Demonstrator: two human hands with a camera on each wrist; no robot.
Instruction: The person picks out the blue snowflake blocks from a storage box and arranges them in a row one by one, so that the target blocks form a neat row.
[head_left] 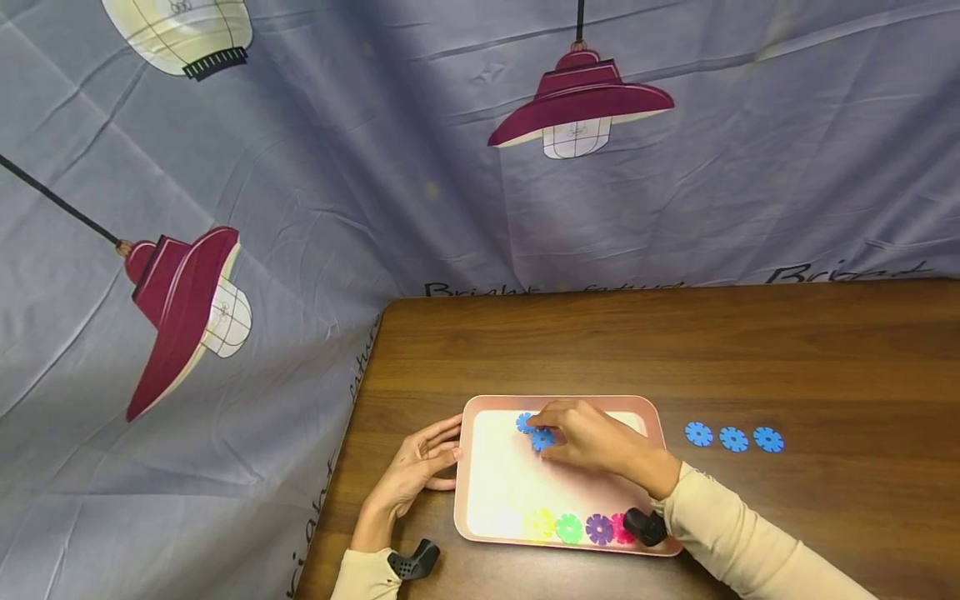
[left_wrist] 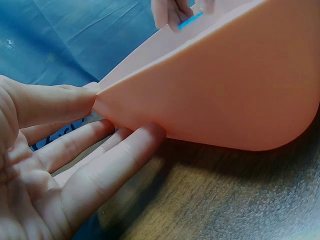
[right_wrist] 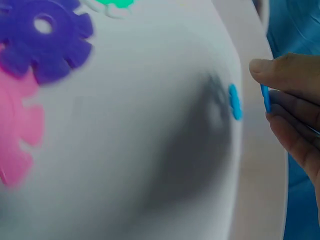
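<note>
My right hand (head_left: 588, 435) is over the far part of a pink-rimmed tray (head_left: 462, 492) and pinches a blue notched plastic disc (right_wrist: 266, 98) between thumb and fingers. Another blue disc (head_left: 523, 422) lies on the tray floor beside it, near the far wall. At the tray's left side, my left hand (head_left: 411, 468) touches the outer wall with fairly straight fingers (left_wrist: 107, 175), the thumb against the rim. Along the tray's near edge lie a yellow disc (head_left: 540, 524), a green disc (head_left: 569, 528), a purple disc (head_left: 599, 529) and a pink disc (head_left: 622, 527), partly hidden by the right wrist camera.
Right of the tray, three blue discs (head_left: 733, 439) lie in a row on the wooden table (head_left: 825, 358). A grey-blue curtain (head_left: 315, 167) with printed lamps hangs behind the table and along its left side.
</note>
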